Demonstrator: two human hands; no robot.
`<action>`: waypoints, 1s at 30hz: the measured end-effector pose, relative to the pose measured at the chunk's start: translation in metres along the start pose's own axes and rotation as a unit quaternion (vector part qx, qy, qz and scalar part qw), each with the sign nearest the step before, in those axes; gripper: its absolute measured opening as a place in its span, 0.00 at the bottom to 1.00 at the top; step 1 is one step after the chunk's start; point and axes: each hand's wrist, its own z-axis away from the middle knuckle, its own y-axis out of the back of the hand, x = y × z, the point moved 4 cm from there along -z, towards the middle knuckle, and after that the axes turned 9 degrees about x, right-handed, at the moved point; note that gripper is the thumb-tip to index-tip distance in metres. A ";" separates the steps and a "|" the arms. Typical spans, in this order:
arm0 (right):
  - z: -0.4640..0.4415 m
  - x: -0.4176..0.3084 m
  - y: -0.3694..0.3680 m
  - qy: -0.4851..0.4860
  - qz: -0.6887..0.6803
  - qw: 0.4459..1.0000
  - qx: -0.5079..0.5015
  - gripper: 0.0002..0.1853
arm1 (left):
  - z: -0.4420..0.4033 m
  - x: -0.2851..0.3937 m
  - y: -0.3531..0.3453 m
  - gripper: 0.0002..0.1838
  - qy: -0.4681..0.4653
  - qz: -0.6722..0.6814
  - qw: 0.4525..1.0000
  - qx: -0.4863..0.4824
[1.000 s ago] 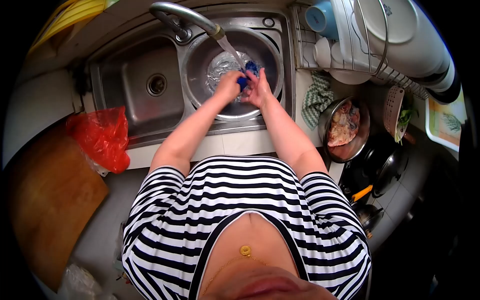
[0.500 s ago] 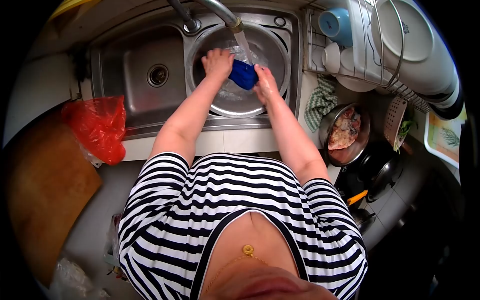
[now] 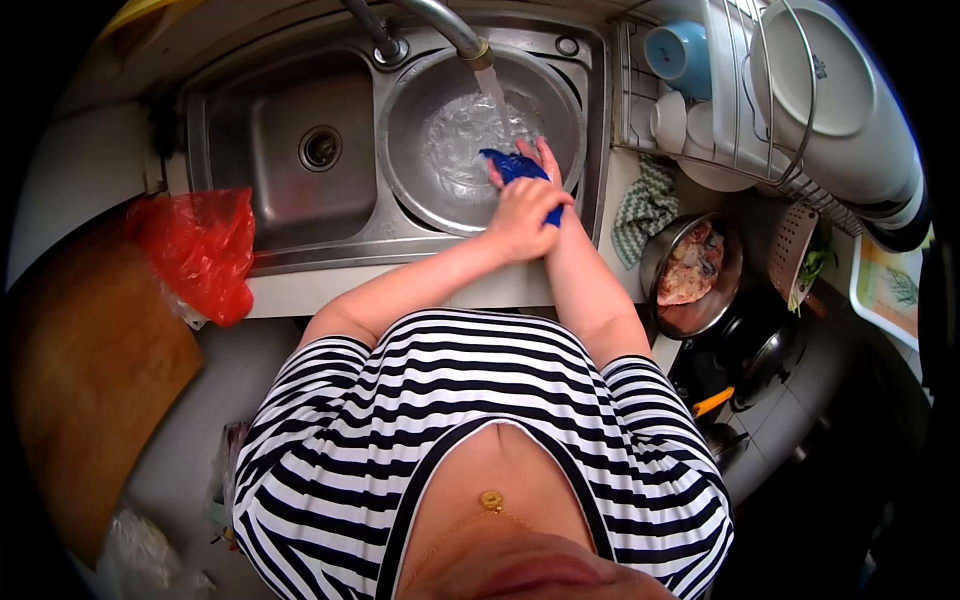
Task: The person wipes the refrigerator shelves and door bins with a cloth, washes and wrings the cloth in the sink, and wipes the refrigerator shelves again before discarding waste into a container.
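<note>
A wet, dark blue cloth (image 3: 522, 166) lies across my right hand, between its thumb and the outstretched fingers. My right hand (image 3: 546, 158) is over the right side of the round metal basin, its fingers straight and somewhat apart. Crossing over from the left, my left hand (image 3: 527, 212) is closed around the lower part of the cloth at my right wrist; a blue end pokes out beside its fingers. Water runs from the faucet (image 3: 482, 52) into the basin (image 3: 400, 190), just beyond the cloth. Part of my right hand is covered by the cloth.
The left sink bowl (image 3: 270, 200) has a drain, and a red plastic bag (image 3: 205, 255) hangs at its front corner. To the right are a dish rack (image 3: 735, 150), a checked towel (image 3: 643, 205) and a metal bowl (image 3: 735, 285) with raw meat (image 3: 690, 268).
Both hands have moved from mid-basin toward its near right side. My left hand has crossed over to my right wrist, and the blue cloth now lies along my right hand.
</note>
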 end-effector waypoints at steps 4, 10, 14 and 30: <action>-0.054 0.037 0.016 0.037 -0.136 0.967 -0.214 0.20 | -0.016 -0.018 -0.006 0.05 0.035 -0.093 0.992 0.077; 0.013 -0.005 -0.003 0.191 0.123 0.970 0.084 0.17 | -0.048 -0.145 0.043 0.13 0.142 -0.412 0.895 -0.093; 0.036 -0.042 -0.006 0.186 0.287 0.932 0.118 0.41 | -0.027 -0.178 0.039 0.32 0.112 -0.502 0.853 -0.088; 0.006 0.005 0.021 0.044 0.144 0.976 0.154 0.38 | -0.023 -0.150 0.013 0.18 0.183 -0.323 0.926 -0.060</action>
